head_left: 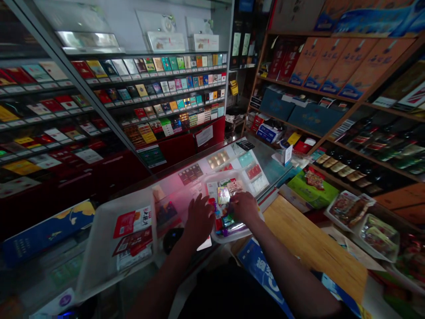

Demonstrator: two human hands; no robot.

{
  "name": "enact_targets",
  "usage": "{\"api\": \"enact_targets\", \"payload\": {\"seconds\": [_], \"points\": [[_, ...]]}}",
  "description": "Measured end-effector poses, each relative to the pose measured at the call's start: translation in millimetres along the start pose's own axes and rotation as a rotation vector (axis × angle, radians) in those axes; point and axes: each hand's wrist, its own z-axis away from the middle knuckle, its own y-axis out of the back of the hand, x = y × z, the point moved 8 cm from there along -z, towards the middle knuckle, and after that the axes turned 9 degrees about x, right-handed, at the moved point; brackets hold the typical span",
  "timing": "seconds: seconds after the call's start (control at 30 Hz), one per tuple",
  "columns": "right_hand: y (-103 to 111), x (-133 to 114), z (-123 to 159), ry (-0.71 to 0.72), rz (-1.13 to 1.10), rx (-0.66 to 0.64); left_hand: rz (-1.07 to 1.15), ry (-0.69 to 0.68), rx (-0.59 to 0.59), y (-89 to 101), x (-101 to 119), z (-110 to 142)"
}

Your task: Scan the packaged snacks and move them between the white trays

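- Since your spread left hand [199,217] and curled right hand [244,207] sit among shiny multicoloured foil packets [223,195], one bump could spill that white plastic tray [222,175]
- Can't tell if either's holding anything

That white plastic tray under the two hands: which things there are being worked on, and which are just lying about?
Being worked on: left hand, right hand, white plastic tray, small colourful foil packets.
Lying about: larger white tray, red packets, black calculator, green box.

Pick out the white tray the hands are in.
The white plastic tray of mixed small packets, under the left hand and right hand; the other white tray, further left, holds red packets, with no hand on it.
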Motion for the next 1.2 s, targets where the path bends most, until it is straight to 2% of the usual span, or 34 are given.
{"api": "enact_targets", "payload": {"seconds": [0.17,0.3,0.4,0.63,0.87,1.1,1.2], "points": [[-5,53,14,0.027,-0.046,-0.002,0.004,-0.052,-0.149,-39.6,39,13],[-10,74,32,0.083,-0.07,-0.034,-0.021,-0.029,-0.238,-64.8,47,26],[-9,80,45,0.113,-0.072,-0.038,-0.064,-0.001,-0.283,-73.7,46,32],[-9,82,55,0.168,-0.033,-0.075,-0.125,0.101,-0.312,-78.6,39,34],[-15,89,47,0.194,0.003,-0.106,-0.142,0.098,-0.343,-83.2,36,35],[-13,97,44,0.217,-0.112,-0.128,-0.128,0.136,-0.384,-80.5,35,37],[-9,97,41,0.232,-0.176,-0.102,-0.13,0.133,-0.349,-74.5,32,33]]}}
